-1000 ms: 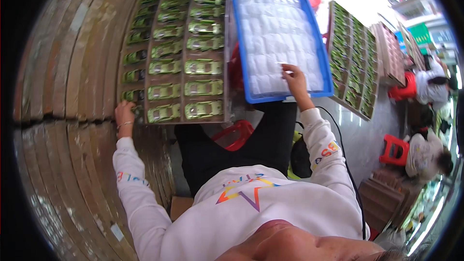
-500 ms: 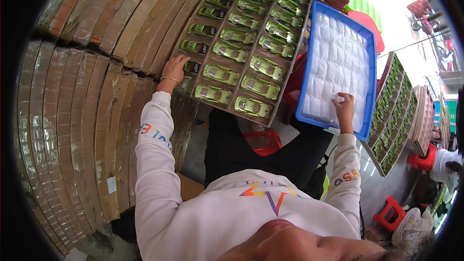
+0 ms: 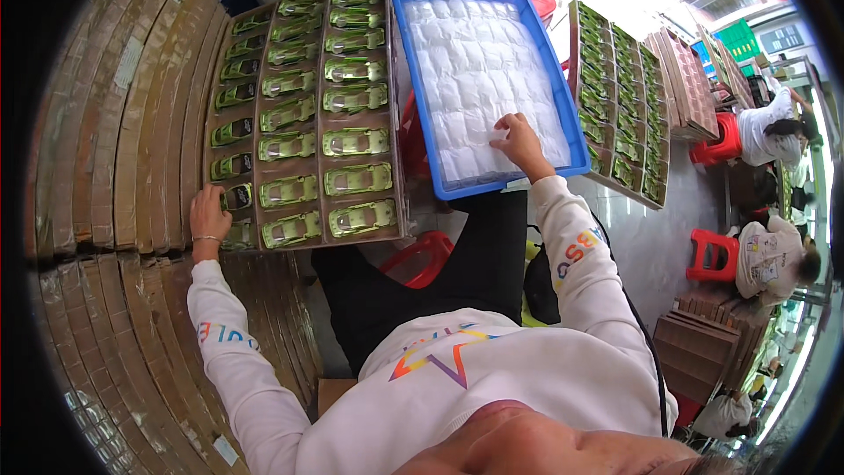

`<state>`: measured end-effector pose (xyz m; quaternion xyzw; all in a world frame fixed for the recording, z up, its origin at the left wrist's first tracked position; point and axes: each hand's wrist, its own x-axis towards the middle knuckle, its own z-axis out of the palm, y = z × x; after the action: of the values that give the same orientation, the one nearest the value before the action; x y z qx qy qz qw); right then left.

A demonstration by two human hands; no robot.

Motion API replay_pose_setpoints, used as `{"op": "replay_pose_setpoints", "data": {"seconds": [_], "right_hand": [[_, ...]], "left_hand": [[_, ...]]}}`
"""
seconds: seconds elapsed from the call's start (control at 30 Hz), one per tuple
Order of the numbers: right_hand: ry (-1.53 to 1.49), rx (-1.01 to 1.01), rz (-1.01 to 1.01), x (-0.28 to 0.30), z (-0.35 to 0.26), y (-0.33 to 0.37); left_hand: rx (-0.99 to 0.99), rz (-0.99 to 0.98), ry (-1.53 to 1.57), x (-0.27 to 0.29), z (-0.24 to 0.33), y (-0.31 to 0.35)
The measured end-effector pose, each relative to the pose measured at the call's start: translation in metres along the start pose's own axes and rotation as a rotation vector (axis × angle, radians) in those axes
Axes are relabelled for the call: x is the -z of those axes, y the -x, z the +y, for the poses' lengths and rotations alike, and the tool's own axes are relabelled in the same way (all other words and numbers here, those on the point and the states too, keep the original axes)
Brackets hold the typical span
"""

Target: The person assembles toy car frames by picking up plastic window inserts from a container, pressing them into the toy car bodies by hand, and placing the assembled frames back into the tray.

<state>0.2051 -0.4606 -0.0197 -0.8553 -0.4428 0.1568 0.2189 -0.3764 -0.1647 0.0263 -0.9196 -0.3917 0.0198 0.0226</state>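
A brown compartment tray (image 3: 400,105) holds rows of light-green toy car bodies (image 3: 358,176); several in the left column have black parts. At the tray's lower left corner, my left hand (image 3: 210,218) has its fingers bent around the end of a green-and-black toy car (image 3: 237,198). To the right is a blue bin (image 3: 576,141) with rows of small white packets (image 3: 483,79). Over its lower part, my right hand (image 3: 522,146) is curled, its thumb and forefinger apart, with nothing visible between them.
Tall stacks of brown trays (image 3: 88,158) stand along my left. Another tray of green cars (image 3: 626,105) leans right of the bin. A red stool (image 3: 422,257) shows near my legs. Other people (image 3: 767,259) sit farther right, by red stools (image 3: 712,255).
The view has turned, shifting the tray and bin leftward. My left hand stays at the same tray corner; my right hand remains over the packets, its thumb and forefinger still curled.
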Motion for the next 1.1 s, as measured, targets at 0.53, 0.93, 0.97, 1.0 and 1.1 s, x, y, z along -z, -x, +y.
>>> {"op": "replay_pose_setpoints", "data": {"seconds": [0.53, 0.93, 0.97, 1.0, 1.1], "right_hand": [[-0.994, 0.162, -0.099, 0.019, -0.102, 0.055], [-0.69, 0.701, -0.058, 0.036, -0.202, 0.113], [-0.692, 0.698, -0.058, 0.034, -0.2, 0.113], [-0.61, 0.743, -0.022, 0.032, -0.198, 0.113], [-0.413, 0.848, 0.015, 0.037, -0.201, 0.116]], "left_hand": [[0.074, 0.191, 2.533, 0.028, 0.191, -0.009], [0.031, -0.176, 2.789, 0.055, 0.29, -0.01], [0.022, -0.238, 2.856, 0.055, 0.291, -0.009], [0.028, -0.242, 2.857, 0.057, 0.294, -0.009], [0.464, -0.178, 2.598, 0.055, 0.298, -0.013]]}}
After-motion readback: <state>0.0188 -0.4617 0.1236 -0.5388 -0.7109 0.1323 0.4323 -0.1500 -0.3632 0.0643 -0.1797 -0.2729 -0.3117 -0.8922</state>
